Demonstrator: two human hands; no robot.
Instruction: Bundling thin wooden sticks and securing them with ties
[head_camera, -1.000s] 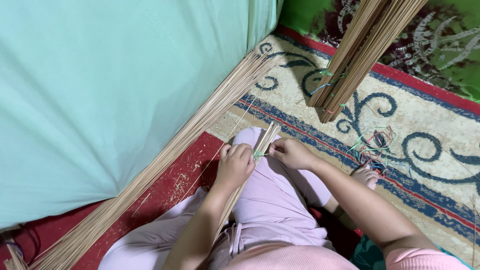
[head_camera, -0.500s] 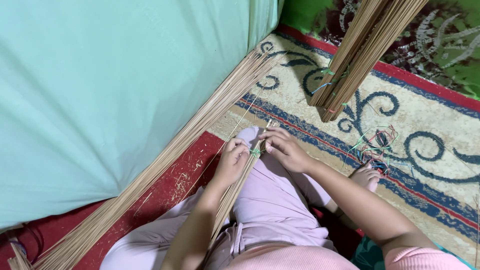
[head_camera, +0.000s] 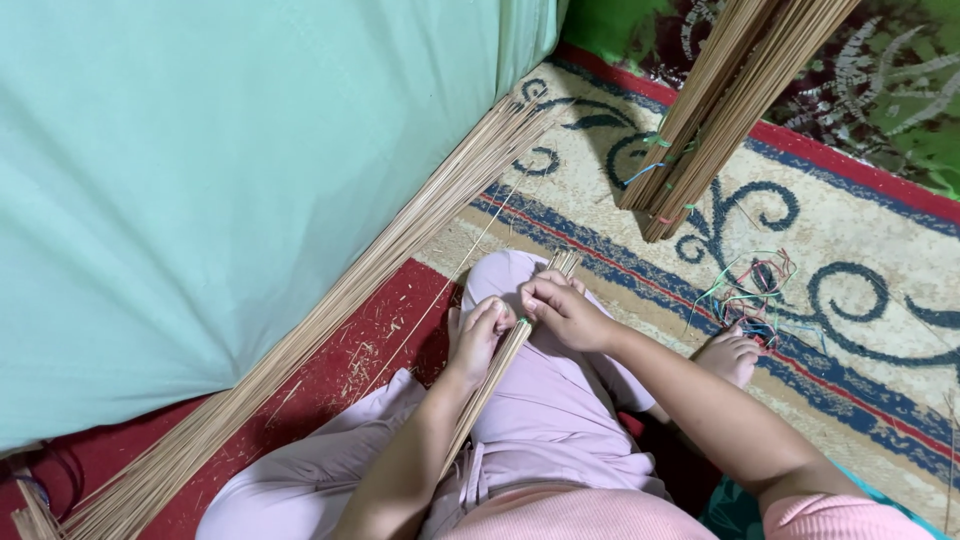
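Observation:
A thin bundle of tan sticks lies along my lap, its end reaching past my knee. My left hand grips the bundle from the left side. My right hand pinches a green band wound round the sticks, right beside the left fingertips. Both hands touch the bundle over my pink-clad knee.
A long heap of loose sticks runs along a pale green cloth on the left. Tied stick bundles lean in at the top right. A tangle of coloured bands lies on the patterned carpet near my bare foot.
The bundle has slid forward so its end sticks out past my right hand. Both hands shifted slightly lower, and the green band is now nearly hidden between the fingers.

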